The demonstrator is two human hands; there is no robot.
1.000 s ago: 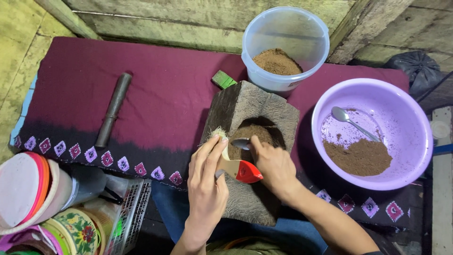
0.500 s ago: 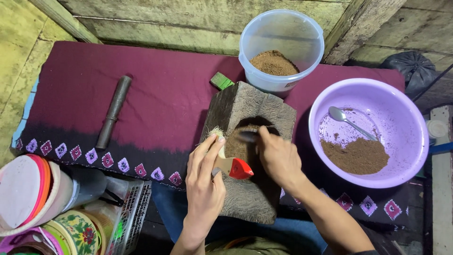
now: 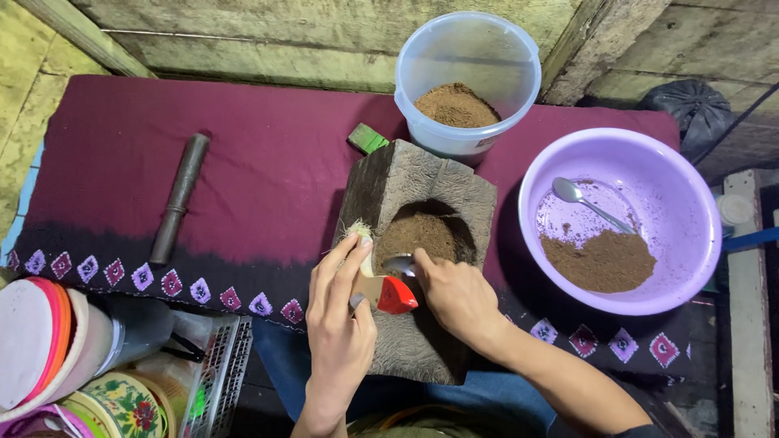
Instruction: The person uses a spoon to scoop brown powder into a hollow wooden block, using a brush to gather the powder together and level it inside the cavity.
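Note:
A stone mortar block (image 3: pixel 442 182) stands upright on the maroon cloth (image 3: pixel 260 162), its hollow filled with brown powder (image 3: pixel 415 235). My left hand (image 3: pixel 339 324) rests on the block's left front and grips a small brush (image 3: pixel 380 285) with pale bristles and a red-tipped handle. My right hand (image 3: pixel 456 296) holds a metal spoon (image 3: pixel 399 264) whose bowl sits at the near edge of the hollow.
A clear plastic tub (image 3: pixel 469 49) of brown powder stands behind the block. At the right, a purple basin (image 3: pixel 682 203) holds powder and a second spoon (image 3: pixel 588 203). A dark pestle (image 3: pixel 180 199) lies at the left. Stacked lids and a basket (image 3: pixel 203 381) sit at lower left.
My right hand has drawn back from the hollow's far side toward its near edge with the spoon. The left hand and brush have stayed almost still.

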